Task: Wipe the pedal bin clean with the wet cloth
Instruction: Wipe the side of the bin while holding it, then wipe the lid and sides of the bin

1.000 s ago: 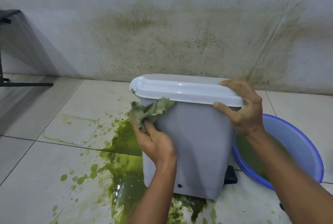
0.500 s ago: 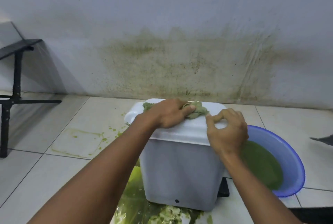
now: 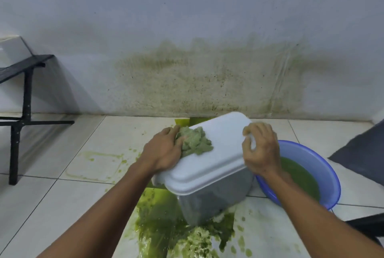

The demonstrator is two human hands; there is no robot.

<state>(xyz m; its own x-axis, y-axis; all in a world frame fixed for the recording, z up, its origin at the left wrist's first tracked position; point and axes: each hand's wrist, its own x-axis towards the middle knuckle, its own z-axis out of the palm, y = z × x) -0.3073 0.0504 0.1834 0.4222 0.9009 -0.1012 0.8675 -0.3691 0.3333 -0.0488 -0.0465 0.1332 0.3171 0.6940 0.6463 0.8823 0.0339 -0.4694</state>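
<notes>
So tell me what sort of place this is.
Probably an indoor utility or wash corner, though that is a guess: a pale tiled floor meets a green-stained wall, a blue basin of green water sits beside the pedal bin, and a black metal frame at the left.

Pale wall (image 3: 187,18) with a greenish-brown stain (image 3: 207,83) low down, white tiled floor (image 3: 62,205), green puddle (image 3: 162,222), black metal frame (image 3: 27,99) at left, dark mat (image 3: 361,153) at right

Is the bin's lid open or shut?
Shut. The white lid sits down on the grey pedal bin all along its near edge, no gap showing, with the wet cloth on top.
</notes>
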